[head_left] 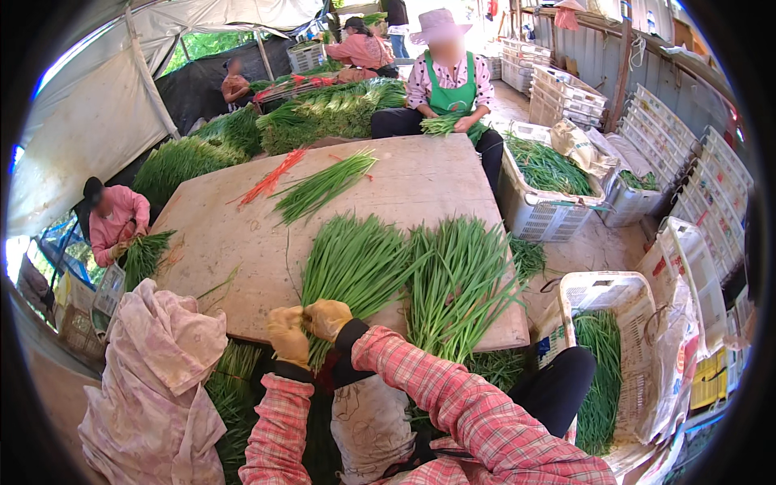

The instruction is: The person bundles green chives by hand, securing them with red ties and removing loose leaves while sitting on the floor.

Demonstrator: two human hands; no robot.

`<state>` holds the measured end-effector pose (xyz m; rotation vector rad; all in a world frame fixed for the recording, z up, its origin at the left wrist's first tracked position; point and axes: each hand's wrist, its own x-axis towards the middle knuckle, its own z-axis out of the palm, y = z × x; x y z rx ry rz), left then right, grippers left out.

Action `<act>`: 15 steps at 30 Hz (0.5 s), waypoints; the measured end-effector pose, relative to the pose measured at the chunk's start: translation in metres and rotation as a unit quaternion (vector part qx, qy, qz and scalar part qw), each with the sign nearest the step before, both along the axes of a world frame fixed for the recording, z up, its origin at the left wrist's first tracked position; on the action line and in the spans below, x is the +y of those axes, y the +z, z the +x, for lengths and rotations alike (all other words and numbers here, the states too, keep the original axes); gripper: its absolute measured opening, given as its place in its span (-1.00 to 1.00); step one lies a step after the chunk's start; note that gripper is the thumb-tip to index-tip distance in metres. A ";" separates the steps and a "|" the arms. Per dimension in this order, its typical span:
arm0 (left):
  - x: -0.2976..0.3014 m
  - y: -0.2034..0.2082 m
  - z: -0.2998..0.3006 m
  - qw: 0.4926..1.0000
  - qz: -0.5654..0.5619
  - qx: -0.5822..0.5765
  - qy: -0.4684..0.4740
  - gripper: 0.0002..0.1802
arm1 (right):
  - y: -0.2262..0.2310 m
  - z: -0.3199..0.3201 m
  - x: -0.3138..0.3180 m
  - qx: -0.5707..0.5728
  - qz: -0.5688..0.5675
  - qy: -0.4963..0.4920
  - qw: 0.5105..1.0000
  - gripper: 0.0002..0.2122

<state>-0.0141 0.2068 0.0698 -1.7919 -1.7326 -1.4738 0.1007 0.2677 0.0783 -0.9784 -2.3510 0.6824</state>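
And here the left grip [289,335] meets the right grip [327,319] beside the green stalks' [352,263] near end, at the worktop's [218,242] edge. Fingers curl; whether they're pinching, I can't tell! Stem-sorting, apparently, calling for light fingers next.

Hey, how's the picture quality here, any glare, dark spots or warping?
Head view: daylight washes out the far background. Head view: fisheye distortion tilts the stacked crates near the right rim. Head view: greens below the table sit in shadow, while the left hand and right hand look fairly crisp.
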 end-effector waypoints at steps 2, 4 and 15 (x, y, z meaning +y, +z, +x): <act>0.000 0.017 0.017 0.999 -0.004 0.024 -0.029 -0.94 | -0.010 0.003 0.004 0.145 0.002 0.006 0.989 -0.79; 0.001 0.018 0.017 0.999 -0.016 0.020 -0.048 -0.95 | -0.016 0.007 -0.002 0.252 -0.034 -0.004 0.967 -0.85; -0.001 -0.007 0.004 0.974 -0.188 -0.051 -0.117 -0.28 | -0.023 0.030 -0.004 0.338 -0.417 -0.009 0.844 -0.84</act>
